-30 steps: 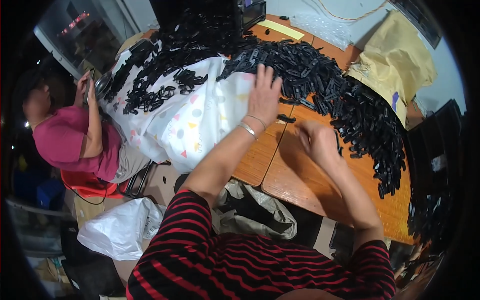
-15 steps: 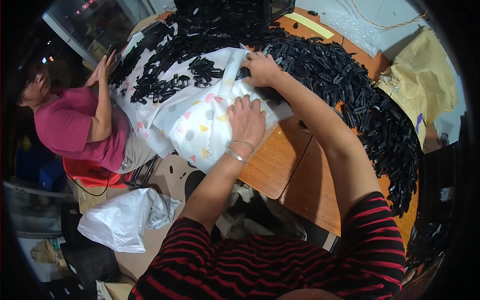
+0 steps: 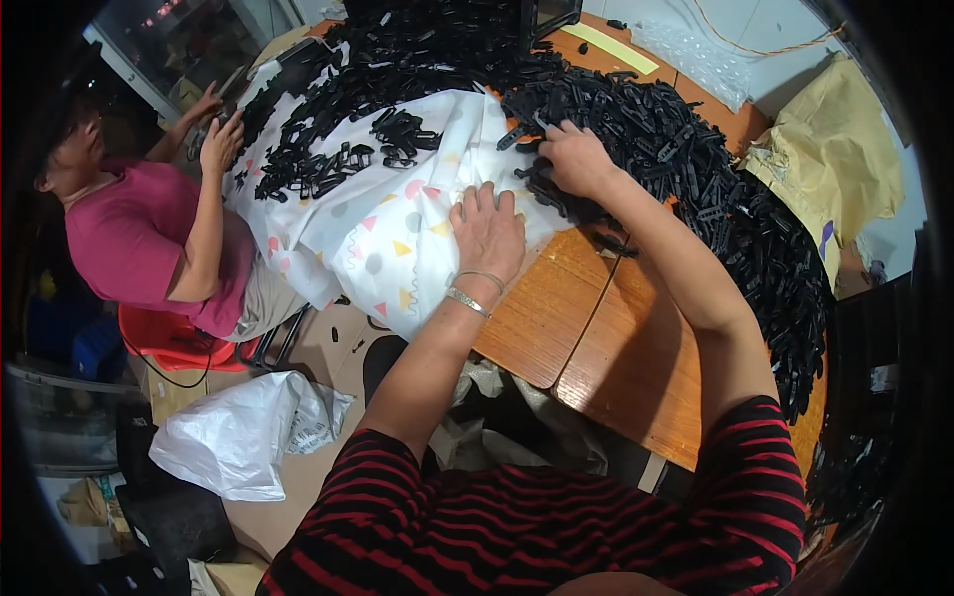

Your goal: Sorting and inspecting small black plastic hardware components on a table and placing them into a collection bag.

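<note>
Pressing flat on the white patterned sheet (image 3: 397, 223) with the left hand (image 3: 487, 233), fingers spread wide, palm down, holding nothing. Reaching with the right hand (image 3: 576, 159) into the edge of the heap of black plastic clips (image 3: 696, 179), fingers curled among the pieces at the sheet's border; cannot tell whether gripping any or only raking them.

Lying draped over the near-left corner of the wooden table (image 3: 616, 348), the sheet is already carrying scattered clusters of clips (image 3: 328, 164) on its far part, near the co-worker in the pink shirt (image 3: 139, 238), whose hands are working at the far-left end of the pile.

Judging progress as early to middling: only a small share sitting on the sheet, the great mass still banked across the table's far and right sides. Much still waiting to be moved, seemingly.

Resting beyond the heap, a yellow padded envelope (image 3: 835, 169); lying on the floor below, a white plastic bag (image 3: 238, 437).
</note>
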The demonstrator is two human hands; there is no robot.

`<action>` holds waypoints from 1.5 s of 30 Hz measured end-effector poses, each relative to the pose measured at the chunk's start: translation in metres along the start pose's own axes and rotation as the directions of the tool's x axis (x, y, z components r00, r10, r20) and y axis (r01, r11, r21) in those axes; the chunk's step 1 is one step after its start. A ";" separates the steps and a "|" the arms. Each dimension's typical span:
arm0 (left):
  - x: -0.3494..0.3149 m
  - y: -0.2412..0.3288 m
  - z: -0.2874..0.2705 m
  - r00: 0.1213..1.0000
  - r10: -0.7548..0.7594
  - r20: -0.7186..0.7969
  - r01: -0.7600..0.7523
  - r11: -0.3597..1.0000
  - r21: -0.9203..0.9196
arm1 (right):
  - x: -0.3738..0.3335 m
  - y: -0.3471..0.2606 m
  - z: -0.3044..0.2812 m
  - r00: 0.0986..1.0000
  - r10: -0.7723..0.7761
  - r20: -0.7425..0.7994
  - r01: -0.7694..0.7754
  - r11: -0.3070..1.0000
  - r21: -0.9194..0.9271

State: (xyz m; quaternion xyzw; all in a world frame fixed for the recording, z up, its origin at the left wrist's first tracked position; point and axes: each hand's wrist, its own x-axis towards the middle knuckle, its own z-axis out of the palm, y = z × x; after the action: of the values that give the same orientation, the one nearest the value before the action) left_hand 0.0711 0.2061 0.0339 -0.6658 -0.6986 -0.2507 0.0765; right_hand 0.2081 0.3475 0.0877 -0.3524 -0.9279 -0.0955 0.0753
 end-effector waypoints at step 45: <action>0.007 0.002 -0.004 0.999 0.016 -0.029 -0.018 0.995 -0.095 | -0.056 0.041 -0.031 0.961 -0.012 0.277 -0.010 0.997 0.081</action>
State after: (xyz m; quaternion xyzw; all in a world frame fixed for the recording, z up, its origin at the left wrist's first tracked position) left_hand 0.0714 0.2103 0.0411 -0.6711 -0.6789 -0.2924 0.0564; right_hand 0.2795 0.3346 0.1108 -0.3584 -0.9326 -0.0073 -0.0413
